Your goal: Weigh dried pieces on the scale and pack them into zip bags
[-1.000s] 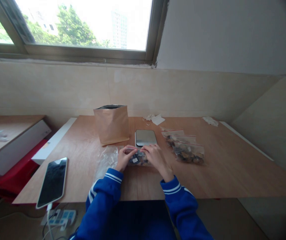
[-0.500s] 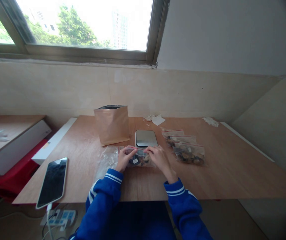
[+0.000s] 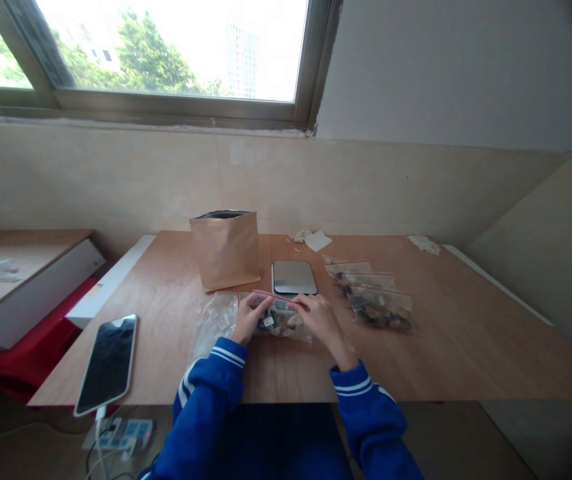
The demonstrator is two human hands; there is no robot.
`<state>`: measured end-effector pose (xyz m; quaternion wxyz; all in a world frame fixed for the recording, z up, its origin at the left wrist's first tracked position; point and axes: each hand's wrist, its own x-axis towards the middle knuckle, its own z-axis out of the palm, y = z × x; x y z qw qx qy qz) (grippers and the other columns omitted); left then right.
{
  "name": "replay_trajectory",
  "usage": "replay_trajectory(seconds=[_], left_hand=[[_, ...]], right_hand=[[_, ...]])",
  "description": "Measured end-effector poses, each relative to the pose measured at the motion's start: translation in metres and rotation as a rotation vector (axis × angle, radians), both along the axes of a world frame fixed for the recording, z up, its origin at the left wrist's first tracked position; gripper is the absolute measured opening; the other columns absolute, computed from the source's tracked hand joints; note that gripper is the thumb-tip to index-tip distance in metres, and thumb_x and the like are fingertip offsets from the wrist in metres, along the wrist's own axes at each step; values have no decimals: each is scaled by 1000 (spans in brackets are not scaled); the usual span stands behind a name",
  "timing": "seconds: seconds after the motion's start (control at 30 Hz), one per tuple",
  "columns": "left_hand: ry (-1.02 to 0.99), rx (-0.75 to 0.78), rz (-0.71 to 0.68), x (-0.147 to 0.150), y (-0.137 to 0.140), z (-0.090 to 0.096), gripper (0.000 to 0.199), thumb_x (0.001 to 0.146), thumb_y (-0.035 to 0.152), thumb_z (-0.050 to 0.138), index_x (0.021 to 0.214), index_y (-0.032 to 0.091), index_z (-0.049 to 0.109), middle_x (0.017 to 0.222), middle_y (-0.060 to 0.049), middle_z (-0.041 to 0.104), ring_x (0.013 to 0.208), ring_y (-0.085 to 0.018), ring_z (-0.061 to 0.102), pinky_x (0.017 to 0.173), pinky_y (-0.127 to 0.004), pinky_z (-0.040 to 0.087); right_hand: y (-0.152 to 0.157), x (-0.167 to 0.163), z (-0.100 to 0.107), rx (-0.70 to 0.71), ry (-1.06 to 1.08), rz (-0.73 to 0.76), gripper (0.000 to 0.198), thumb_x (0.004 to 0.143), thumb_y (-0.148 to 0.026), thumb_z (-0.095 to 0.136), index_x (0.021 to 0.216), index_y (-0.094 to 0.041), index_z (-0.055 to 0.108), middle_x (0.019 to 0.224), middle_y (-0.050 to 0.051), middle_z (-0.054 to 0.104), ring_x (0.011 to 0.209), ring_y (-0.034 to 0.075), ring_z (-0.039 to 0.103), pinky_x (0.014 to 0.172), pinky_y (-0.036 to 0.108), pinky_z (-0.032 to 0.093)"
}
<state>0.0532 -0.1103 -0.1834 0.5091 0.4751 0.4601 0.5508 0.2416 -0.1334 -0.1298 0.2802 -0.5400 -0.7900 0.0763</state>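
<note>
Between my hands is a clear zip bag with a red strip along its top edge. Dark and tan pieces and a small white packet or label show inside it. My left hand pinches the strip toward its left part, and my right hand pinches it farther right. Just beyond the bag sits a flat scale-like device with a silver top. Loose clear plastic bags lie beside my left hand. To the right of my right hand, several filled zip bags with red strips overlap each other.
An open brown kraft pouch stands at the back left. A phone with a cable lies at the table's left edge, above a power strip. White scraps lie near the wall, below the window.
My right hand has shifted slightly down along the red strip, which now slants more. The bag's lower right part hangs a little lower. My left hand has barely moved.
</note>
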Motion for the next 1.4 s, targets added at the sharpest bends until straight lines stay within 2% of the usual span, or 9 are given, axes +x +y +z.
replay_trajectory(seconds=[0.13,0.4,0.57,0.77,0.87,1.0,1.1,1.27,1.4], left_hand=[[-9,-2,40,0,0,0,40,68,52,75,76,14,69,64,-2,66,56,-11,56,49,-20,38],[-8,-25,30,0,-1,1,43,65,54,76,77,13,69,63,-3,65,56,-11,54,49,-20,37],[-57,1,60,-1,1,2,46,70,59,70,68,14,66,53,1,55,48,-8,44,45,-19,32],[-81,5,53,-2,3,-1,51,73,65,63,65,15,64,51,2,50,46,-7,40,42,-19,27],[-83,-4,58,-2,3,-2,53,73,68,61,66,15,63,50,2,50,45,-7,42,41,-19,28],[-131,-48,136,-1,3,-2,59,73,73,56,61,16,59,48,2,52,42,-8,44,40,-20,30],[-179,-95,180,-2,3,1,62,75,74,51,59,15,60,50,-2,58,41,-9,48,40,-21,33],[-236,-134,127,-2,1,7,62,77,72,51,62,14,67,60,-8,69,52,-16,62,52,-25,46],[-242,-139,145,-1,0,9,59,76,71,54,58,15,63,57,-6,66,51,-16,60,53,-26,47]], right_hand=[[0,7,1,-6,-2,-28,20,94,-28,54,81,-23,68,79,2,73,74,20,62,70,27,36],[-1,10,1,-14,6,-43,26,94,-23,50,79,-25,70,77,1,74,68,18,62,67,27,36],[-1,14,-4,-10,58,-39,24,94,-33,50,88,-25,71,83,3,75,75,22,64,69,28,41],[1,23,-8,-19,136,-23,27,92,-23,48,86,-24,75,85,4,76,77,22,68,76,31,45],[1,23,-10,-27,170,-27,26,91,-25,50,87,-24,76,84,4,76,78,23,69,77,32,47],[0,23,-14,-114,355,-4,27,91,-38,52,92,-23,75,88,5,76,79,23,69,72,31,50],[-3,24,-18,-203,552,10,32,89,-44,53,96,-21,75,88,6,76,79,23,71,71,32,53],[-6,26,-22,-244,697,-13,33,87,-45,54,88,-20,76,85,7,77,80,25,72,74,36,55],[-8,23,-23,-272,768,-13,38,85,-52,55,87,-20,76,86,8,77,80,26,72,74,38,56]])
